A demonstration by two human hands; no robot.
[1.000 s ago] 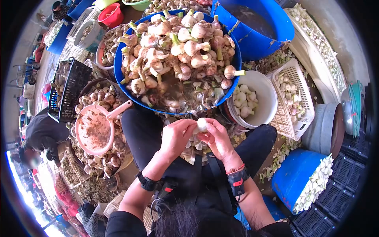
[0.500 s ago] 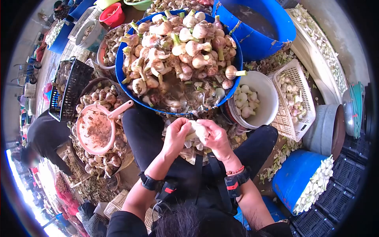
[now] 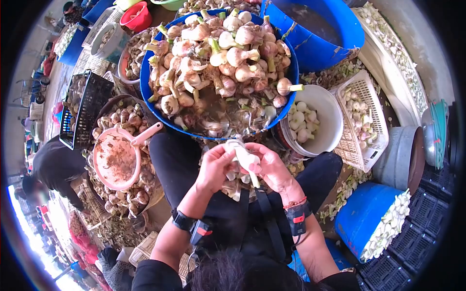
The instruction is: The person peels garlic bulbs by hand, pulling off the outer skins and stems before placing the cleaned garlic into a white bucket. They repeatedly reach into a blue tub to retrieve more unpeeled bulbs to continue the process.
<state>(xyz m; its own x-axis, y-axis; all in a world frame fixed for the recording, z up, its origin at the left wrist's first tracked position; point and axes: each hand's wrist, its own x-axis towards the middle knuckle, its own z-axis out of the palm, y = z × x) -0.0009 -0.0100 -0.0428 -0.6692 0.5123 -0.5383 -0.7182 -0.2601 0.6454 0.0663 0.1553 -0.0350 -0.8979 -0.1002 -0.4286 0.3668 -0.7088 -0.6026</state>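
Observation:
Between both hands, above my lap, is a white garlic bulb, its pale stem pointing down toward me. My left hand pinches it from the left side with thumb and fingers. On the other side, my right hand grips it with bent fingers near the stem end. Just beyond the hands stands a blue tub heaped with unpeeled garlic bulbs, some with cut green stems. A white bucket right of the hands contains peeled bulbs.
A pink strainer rests on a garlic pile at left, beside a black crate. At right are a cream basket of garlic, a metal pot and a blue barrel. Another person bends over at far left.
The garlic bulb has been turned, so its stem now points down toward me and more of it shows. My hands have moved slightly apart around it, the right one a little to the right.

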